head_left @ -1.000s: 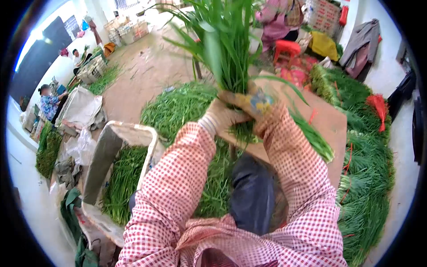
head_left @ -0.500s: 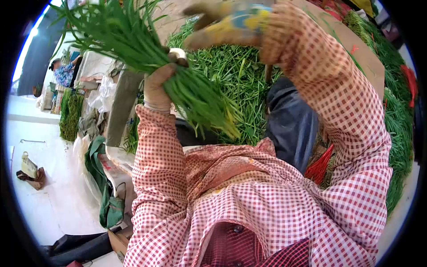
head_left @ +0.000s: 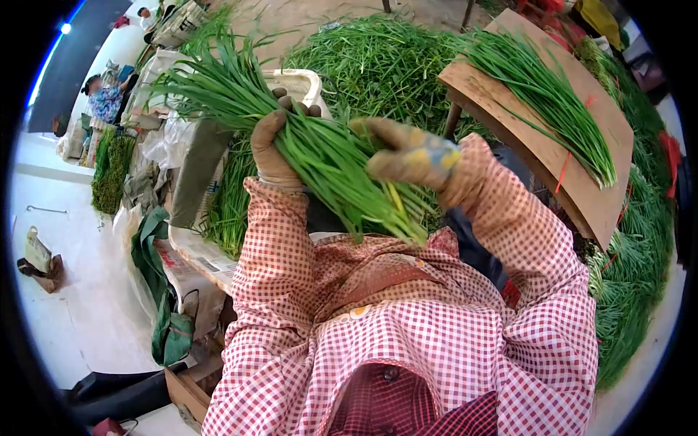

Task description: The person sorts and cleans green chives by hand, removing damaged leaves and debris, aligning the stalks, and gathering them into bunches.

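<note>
My left hand [head_left: 275, 151], in a soiled glove, is wrapped around a thick bunch of chives [head_left: 327, 149]. The leaves fan out to the upper left, while the stem ends slant toward my lap at the lower right. A few yellowed blades show near those ends. My right hand [head_left: 411, 154], gloved with a blue and yellow patch, is beside the bunch's right side, fingers and thumb apart and slightly blurred. Whether its fingertips touch the leaves I cannot tell. On the wooden board [head_left: 502, 120] to the right lies another bunch of chives [head_left: 542, 102].
Loose greens [head_left: 378, 58] are heaped on the floor ahead. A white plastic basket [head_left: 314, 87] stands behind my left hand. Tied bundles [head_left: 640, 291] with red ties line the right side. Green cloth [head_left: 156, 291] hangs at left; another person [head_left: 105, 100] is farther back.
My right hand has come down from the upper middle to the bunch's right side. The left hand with the chives has shifted slightly right and down. The view now shows more of the board.
</note>
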Motion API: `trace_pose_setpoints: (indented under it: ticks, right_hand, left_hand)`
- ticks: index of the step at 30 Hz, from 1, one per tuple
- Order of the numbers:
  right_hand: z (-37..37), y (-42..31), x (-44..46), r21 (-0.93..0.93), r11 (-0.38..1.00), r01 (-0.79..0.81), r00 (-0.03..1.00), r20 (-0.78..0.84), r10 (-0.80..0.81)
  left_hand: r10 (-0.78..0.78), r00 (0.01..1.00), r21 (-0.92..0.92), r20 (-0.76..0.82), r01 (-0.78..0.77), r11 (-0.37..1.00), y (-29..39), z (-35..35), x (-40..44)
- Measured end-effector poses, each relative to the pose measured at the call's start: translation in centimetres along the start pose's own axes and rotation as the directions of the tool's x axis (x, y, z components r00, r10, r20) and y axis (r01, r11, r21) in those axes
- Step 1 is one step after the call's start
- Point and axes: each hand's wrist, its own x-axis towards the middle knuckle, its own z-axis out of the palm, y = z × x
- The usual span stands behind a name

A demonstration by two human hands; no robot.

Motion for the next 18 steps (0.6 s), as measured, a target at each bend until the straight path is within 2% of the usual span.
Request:
trace_pose_setpoints:
  ticks: [2, 3, 5, 8, 9, 10, 12, 13, 14, 15, 17, 18]
  right_hand:
    - [1.4, 0.3, -0.8, -0.276, 0.95, 0.144, 0.961, -0.188, -0.201]
    - [1.4, 1.3, -0.7, -0.284, 0.948, 0.143, 0.961, -0.19, -0.202]
    - [1.9, 4.5, -0.2, -0.119, 0.961, 0.25, 0.877, -0.393, -0.277]
    - [2.8, 4.0, -0.5, -0.055, 0.954, 0.295, 0.863, -0.413, -0.29]
    - [2.8, 3.6, -0.7, -0.17, 0.933, 0.317, 0.818, -0.45, -0.359]
    - [2.8, 3.2, -0.8, -0.174, 0.931, 0.32, 0.817, -0.447, -0.364]
    - [2.8, 2.3, -0.9, -0.019, 0.923, 0.385, 0.801, -0.489, -0.344]
    - [2.8, 1.9, -1.0, -0.115, 0.924, 0.365, 0.795, -0.478, -0.374]
    - [2.6, 1.5, -1.3, -0.115, 0.922, 0.369, 0.795, -0.474, -0.378]
    - [2.3, 1.1, -1.9, -0.209, 0.922, 0.327, 0.831, -0.401, -0.386]
    - [0.8, 0.4, -3.7, -0.385, 0.886, 0.257, 0.896, -0.249, -0.368]
    - [-0.1, 0.7, -5.1, -0.406, 0.887, 0.219, 0.917, -0.224, -0.329]
  left_hand:
    - [0.042, 0.983, 0.138, -0.181, -0.017, 0.99, -0.8, -0.1, 0.1]
    - [0.04, 0.977, 0.112, -0.21, -0.017, 0.994, -0.9, -0.3, 0.2]
    - [0.0, 0.974, 0.084, -0.225, 0.019, 0.996, -0.8, 0.0, 0.2]
    - [-0.034, 0.962, 0.121, -0.27, 0.069, 0.99, -0.8, 0.1, 0.1]
    - [-0.037, 0.957, 0.146, -0.287, 0.082, 0.986, -0.8, 0.1, 0.2]
    - [-0.038, 0.953, 0.17, -0.3, 0.093, 0.981, -0.8, 0.1, 0.3]
    - [-0.039, 0.949, 0.157, -0.313, 0.092, 0.983, -0.7, -0.2, 0.9]
    - [-0.017, 0.942, 0.195, -0.336, 0.087, 0.977, -0.6, -0.6, 1.5]
    - [0.006, 0.933, 0.234, -0.359, 0.083, 0.969, -0.5, -0.9, 1.8]
    - [0.024, 0.908, 0.287, -0.418, 0.107, 0.952, -0.3, 0.7, 1.7]
    - [0.025, 0.894, 0.261, -0.447, 0.104, 0.96, 0.4, 1.1, 2.2]
    - [0.019, 0.88, 0.232, -0.474, 0.104, 0.967, 1.0, 1.0, 2.6]
